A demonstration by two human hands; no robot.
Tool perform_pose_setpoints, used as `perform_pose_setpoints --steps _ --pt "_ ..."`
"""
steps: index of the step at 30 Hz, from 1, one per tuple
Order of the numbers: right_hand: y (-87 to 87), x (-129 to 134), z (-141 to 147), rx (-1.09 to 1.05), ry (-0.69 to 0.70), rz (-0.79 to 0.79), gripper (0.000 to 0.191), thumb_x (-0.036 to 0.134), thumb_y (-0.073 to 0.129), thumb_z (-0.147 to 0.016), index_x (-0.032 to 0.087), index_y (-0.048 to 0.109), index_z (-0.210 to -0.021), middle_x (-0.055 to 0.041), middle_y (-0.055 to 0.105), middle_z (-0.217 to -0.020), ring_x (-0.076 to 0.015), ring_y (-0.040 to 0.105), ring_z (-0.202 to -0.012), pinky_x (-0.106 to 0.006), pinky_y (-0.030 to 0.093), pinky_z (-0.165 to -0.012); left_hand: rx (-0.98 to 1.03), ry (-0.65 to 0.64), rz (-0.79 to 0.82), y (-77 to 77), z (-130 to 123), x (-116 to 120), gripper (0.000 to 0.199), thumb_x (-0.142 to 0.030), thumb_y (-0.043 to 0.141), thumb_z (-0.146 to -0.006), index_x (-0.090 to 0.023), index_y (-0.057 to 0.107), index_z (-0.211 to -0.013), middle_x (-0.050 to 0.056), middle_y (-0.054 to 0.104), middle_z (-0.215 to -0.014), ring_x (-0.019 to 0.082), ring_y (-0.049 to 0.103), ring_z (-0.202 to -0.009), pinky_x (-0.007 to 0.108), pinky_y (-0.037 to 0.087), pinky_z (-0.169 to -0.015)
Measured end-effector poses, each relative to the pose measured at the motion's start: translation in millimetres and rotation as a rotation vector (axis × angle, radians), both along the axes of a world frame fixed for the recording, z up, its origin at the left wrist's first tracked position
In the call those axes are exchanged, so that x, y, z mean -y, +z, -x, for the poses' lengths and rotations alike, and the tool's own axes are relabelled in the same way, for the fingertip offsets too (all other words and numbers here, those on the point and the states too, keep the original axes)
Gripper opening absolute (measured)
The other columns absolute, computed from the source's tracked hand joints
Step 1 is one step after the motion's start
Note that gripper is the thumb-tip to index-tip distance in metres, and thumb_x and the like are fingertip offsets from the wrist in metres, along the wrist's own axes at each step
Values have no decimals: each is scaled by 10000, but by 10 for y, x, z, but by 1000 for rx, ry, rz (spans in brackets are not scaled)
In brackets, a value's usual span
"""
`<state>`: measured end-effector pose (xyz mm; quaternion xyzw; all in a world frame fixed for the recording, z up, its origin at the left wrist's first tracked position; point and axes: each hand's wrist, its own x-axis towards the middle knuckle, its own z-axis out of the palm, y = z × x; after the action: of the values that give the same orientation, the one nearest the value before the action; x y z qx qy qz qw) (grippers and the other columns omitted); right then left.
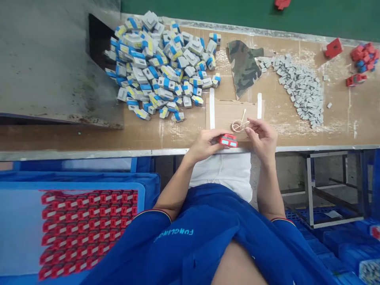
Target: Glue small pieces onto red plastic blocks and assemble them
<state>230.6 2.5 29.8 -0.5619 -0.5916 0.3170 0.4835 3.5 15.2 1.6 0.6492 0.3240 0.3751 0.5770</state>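
My left hand (204, 143) grips a small red plastic toy vehicle part (228, 140) with two pale-blue window panels facing me. Just above the table's front edge, my right hand (263, 136) is half curled, its thumb and forefinger apart. Its fingertips are close to a cream ring (236, 126) with thin white-tipped sticks, like cotton swabs, lying in it. I cannot tell whether they touch. Under both hands lies a cardboard sheet (222, 109), with white tape strips at its left and right.
Grey, blue and yellow plastic parts (166, 67) form a big heap at left. Small grey pieces (303, 87) spread at right, beside a camouflage cloth (243, 65). Red parts (365, 55) lie far right. A blue crate (141, 206) at lower left holds rows of red parts.
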Motion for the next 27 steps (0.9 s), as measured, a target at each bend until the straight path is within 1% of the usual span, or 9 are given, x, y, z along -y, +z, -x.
perform_pose_setpoints --steps 2,4,7,10,14,17,20,23,27 --pt "-31 -80 39 32 2 -51 173 419 738 -956 253 783 -975 -26 753 -899 -160 686 -805 -296 539 -670 5 -1 -19 -16 14 -9 342 -264 734 -902 -172 753 -1232 109 809 -1141 193 763 -976 275 572 -826" --pt "-45 -106 64 14 -28 -54 167 411 751 -948 250 773 -908 -24 750 -896 -162 690 -814 -294 536 -678 -11 -4 -35 -3 33 3 326 -240 743 -894 -174 758 -1213 96 815 -1108 175 757 -922 251 550 -767" --pt "-47 -110 63 -40 -62 4 226 459 792 -910 247 761 -984 -2 716 -854 -146 665 -742 -288 528 -653 -16 6 -43 25 47 29 314 -235 758 -889 -176 759 -1197 88 817 -1104 165 754 -904 235 530 -735" --pt "-27 -141 37 -1 4 12 275 451 798 -908 258 769 -1102 7 694 -856 -133 636 -717 -280 501 -627 -15 10 -39 27 48 45 318 -253 770 -891 -178 757 -1200 87 817 -1105 166 755 -909 238 534 -742" --pt "15 -218 -2 88 71 -64 150 408 758 -952 265 803 -943 -3 704 -844 -142 633 -739 -281 473 -612 1 17 -26 12 49 59 330 -270 788 -884 -172 757 -1198 95 814 -1115 170 755 -908 241 541 -742" --pt "14 -252 -14 64 68 -155 83 350 763 -954 279 801 -932 2 715 -851 -149 655 -773 -292 490 -655 21 17 -15 10 48 72 333 -284 795 -882 -176 760 -1195 95 816 -1102 173 758 -902 246 548 -748" --pt "-22 -265 8 63 41 -266 68 336 753 -963 283 791 -941 7 707 -847 -153 663 -782 -306 502 -678 24 23 -7 3 44 86 342 -298 799 -880 -176 759 -1197 93 817 -1088 171 758 -886 246 552 -741" --pt "-59 -263 56 161 -35 -364 135 387 747 -965 274 768 -896 7 676 -819 -164 651 -772 -327 515 -691 6 39 3 -11 42 100 351 -314 804 -874 -174 759 -1193 92 813 -1085 180 759 -900 255 561 -753" --pt "-95 -216 118 186 -130 -386 251 445 764 -943 255 708 -788 5 661 -807 -170 646 -763 -341 539 -702 -16 50 23 -15 38 105 374 -354 829 -851 -174 763 -1173 81 808 -1046 180 758 -872 258 569 -740"
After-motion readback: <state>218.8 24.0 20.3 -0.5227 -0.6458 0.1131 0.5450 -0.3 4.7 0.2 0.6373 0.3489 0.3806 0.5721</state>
